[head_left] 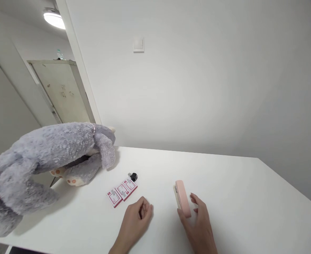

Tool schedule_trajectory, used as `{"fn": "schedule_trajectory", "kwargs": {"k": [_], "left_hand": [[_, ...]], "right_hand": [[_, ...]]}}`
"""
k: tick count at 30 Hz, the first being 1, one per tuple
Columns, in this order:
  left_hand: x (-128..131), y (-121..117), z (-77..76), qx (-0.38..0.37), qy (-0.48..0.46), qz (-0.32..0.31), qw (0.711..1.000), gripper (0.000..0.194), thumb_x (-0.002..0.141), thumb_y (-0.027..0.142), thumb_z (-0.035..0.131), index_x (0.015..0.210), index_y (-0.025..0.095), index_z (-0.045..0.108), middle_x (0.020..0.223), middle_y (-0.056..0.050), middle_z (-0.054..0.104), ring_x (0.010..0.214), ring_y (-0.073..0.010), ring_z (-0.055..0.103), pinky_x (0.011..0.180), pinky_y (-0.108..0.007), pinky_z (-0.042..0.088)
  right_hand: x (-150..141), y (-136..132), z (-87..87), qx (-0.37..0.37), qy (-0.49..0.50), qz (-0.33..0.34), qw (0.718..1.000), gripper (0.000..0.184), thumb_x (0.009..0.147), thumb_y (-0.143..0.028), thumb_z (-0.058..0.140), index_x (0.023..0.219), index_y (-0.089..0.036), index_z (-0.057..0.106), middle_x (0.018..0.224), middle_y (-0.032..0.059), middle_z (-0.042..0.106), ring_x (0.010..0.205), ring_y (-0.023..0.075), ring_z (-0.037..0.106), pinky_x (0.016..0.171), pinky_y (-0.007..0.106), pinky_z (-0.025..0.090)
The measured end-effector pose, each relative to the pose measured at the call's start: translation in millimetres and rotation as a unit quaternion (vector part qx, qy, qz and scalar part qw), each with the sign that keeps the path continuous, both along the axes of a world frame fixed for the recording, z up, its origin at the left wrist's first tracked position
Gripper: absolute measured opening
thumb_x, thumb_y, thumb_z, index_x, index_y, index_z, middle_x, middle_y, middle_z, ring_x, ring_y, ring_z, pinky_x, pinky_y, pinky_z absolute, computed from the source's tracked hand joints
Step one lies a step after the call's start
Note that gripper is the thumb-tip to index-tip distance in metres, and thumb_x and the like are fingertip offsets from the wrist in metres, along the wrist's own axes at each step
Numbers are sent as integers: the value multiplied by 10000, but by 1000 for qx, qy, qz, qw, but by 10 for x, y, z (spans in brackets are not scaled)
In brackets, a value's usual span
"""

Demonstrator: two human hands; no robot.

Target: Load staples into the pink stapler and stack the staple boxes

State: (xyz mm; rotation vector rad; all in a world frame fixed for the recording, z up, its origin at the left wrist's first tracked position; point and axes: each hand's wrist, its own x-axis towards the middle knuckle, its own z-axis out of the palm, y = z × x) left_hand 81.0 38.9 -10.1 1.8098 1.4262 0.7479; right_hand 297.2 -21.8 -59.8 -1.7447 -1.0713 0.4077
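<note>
A pink stapler (183, 198) lies on the white table, its pale base showing along the left side. Around its near end is my right hand (199, 222), open, with the thumb at the stapler's left edge and the fingers spread on the right, a gap between them and the stapler. My left hand (136, 218) rests on the table left of the stapler, fingers curled in loosely and nothing seen in them. Beyond it lie several small white-and-red boxes of staples or similar (122, 191), side by side. A small black object with a metal part (133, 176) touches their far end.
A big grey plush toy (65, 144) sprawls over the table's left side. The white tabletop (237, 197) meets a wall with a light switch (138, 44). Past the wall's edge at the left stand a pale metal cabinet (62, 91) and a lit ceiling lamp (54, 19).
</note>
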Motion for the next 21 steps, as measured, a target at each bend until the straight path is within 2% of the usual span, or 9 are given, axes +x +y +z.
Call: {"fn": "schedule_trajectory", "kwargs": {"k": [5,9,13,17,21], "left_hand": [[-1,17,-11,5,13,-3,1000,316,947,432,522,724,221,452,606,42,477,590,-133,410,569,-257,288],[-9,27,-35,7,21,-5,1000,324,951,446,517,727,220,455,612,40,493,593,-133,424,575,-255,299],[-10,26,-43,14,13,-4,1000,336,950,454,535,720,219,466,609,38,500,588,-135,435,573,-254,303],[-13,9,-20,21,11,-12,1000,286,946,467,571,803,221,547,605,44,498,588,-146,477,571,-249,330],[-30,-15,30,47,34,-60,997,265,911,446,648,1078,243,621,752,31,602,633,-155,555,625,-259,418]], "right_hand": [[30,9,-93,-34,6,14,999,636,937,-569,559,1467,-224,503,1452,123,617,1338,361,572,1081,508,475],[125,-3,-172,-45,-2,31,998,521,940,-511,564,1378,-231,602,1392,112,674,1264,339,644,1006,463,548],[158,-23,-228,-11,-36,59,998,432,915,-420,589,1298,-228,648,1302,121,720,1159,333,692,925,452,584],[67,-68,-151,23,-60,73,995,357,894,-339,559,1217,-245,676,1207,100,743,1087,315,696,902,454,578],[-4,-111,-15,40,-67,122,990,307,879,-328,565,1147,-261,698,1126,73,752,1017,281,699,863,413,586]]}}
